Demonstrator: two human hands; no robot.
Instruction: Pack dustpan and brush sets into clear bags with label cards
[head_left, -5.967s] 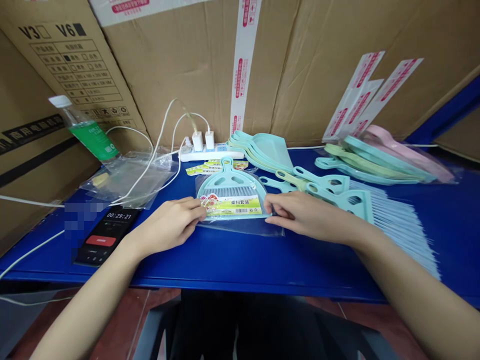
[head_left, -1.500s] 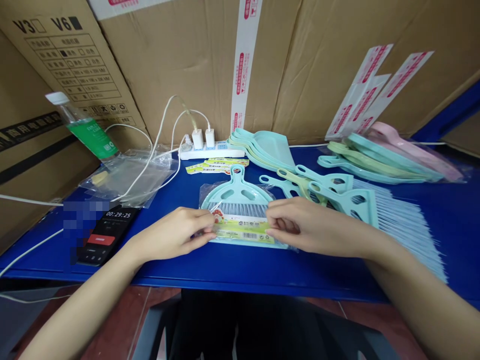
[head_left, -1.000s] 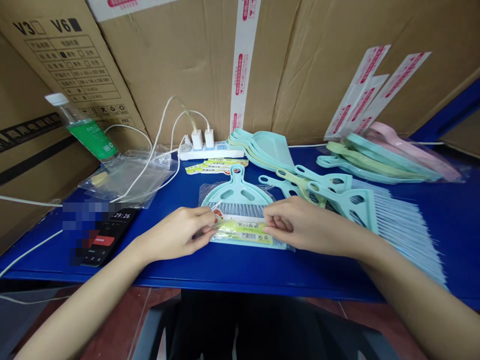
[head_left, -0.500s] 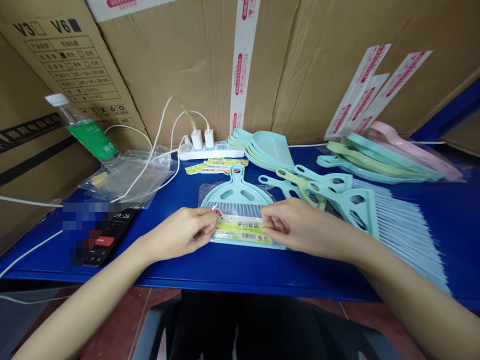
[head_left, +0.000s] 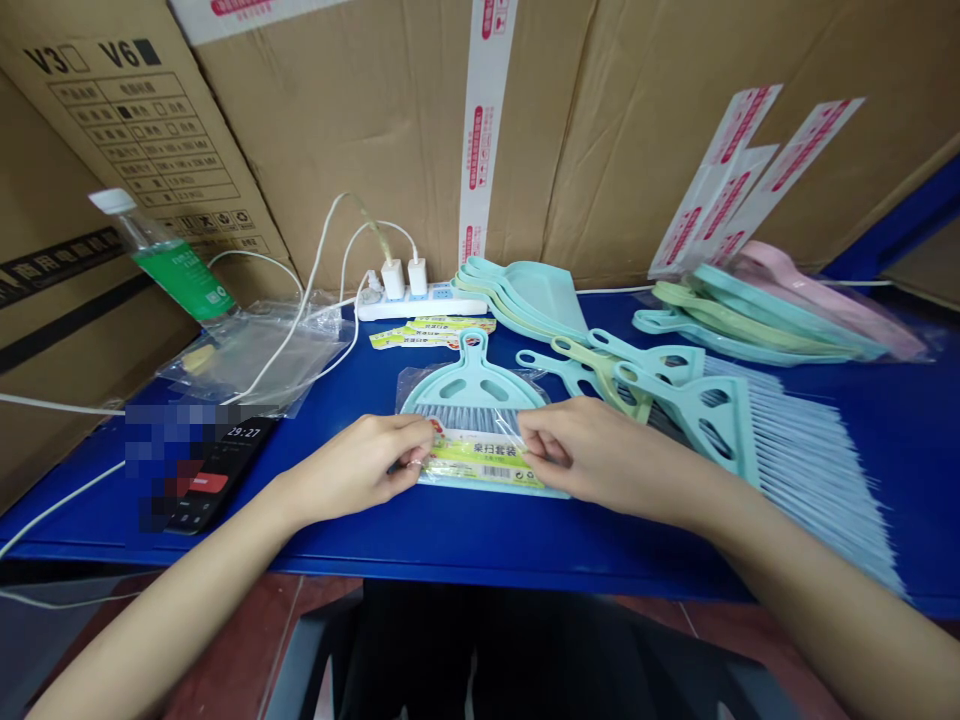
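A light-blue dustpan and brush set [head_left: 469, 385] lies in a clear plastic bag at the middle of the blue table, handle pointing away from me. Across its lower part runs a yellow-green and white label [head_left: 484, 456]. My left hand [head_left: 379, 460] pinches the bag at the label's left end, fingers curled. At the right end, my right hand [head_left: 574, 450] pinches the bag in the same way. Loose brushes [head_left: 701, 400] with blue and green handles lie just beyond my right hand, their bristles to the right.
Stacked dustpans [head_left: 536, 295] and spare labels [head_left: 431, 332] lie behind the set, near a power strip [head_left: 424, 305] with white cables. Bagged sets [head_left: 780, 315] are at back right. At left are a bottle [head_left: 176, 265], plastic bags [head_left: 274, 350] and a phone [head_left: 221, 480]. Cardboard [head_left: 375, 120] stands behind.
Both hands keep their pinch on the bag and have shifted very slightly left. The label's print shows more clearly and looks flatter.
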